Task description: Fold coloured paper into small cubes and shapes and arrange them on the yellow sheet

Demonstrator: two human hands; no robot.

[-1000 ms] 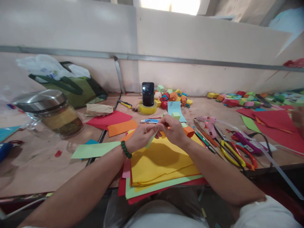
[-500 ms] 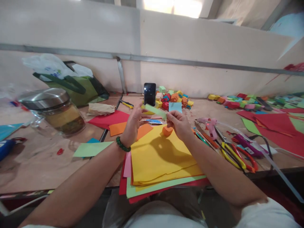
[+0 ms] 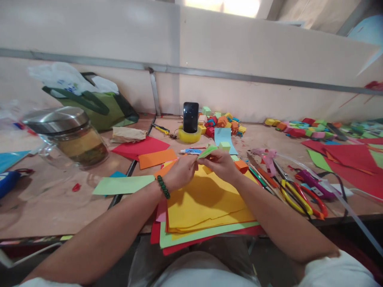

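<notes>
Between my two hands is a small piece of light green paper [image 3: 207,151], bent or folded and held above the stack. My left hand [image 3: 183,171], with a green bead bracelet [image 3: 163,186] at the wrist, is closed on its near left end. The fingers of my right hand [image 3: 222,163] pinch it from the right. Beneath both hands lies a stack of yellow paper sheets [image 3: 206,203], with green, red and pink sheets under it. Just beyond my right hand sit a pale green paper cube [image 3: 224,146] and an orange paper piece [image 3: 241,166].
A phone [image 3: 190,116] stands in a yellow tape roll [image 3: 189,135] near a pile of paper cubes [image 3: 221,120]. To the right lie scissors [image 3: 295,199], a pink glue gun [image 3: 266,157] and a purple one [image 3: 314,183]. A glass jar [image 3: 74,139] and green bag [image 3: 101,107] stand left.
My hands have come together and lowered slightly. The green paper, earlier stretched as a strip between them, is now bent or folded in my fingers. My left hand has closed.
</notes>
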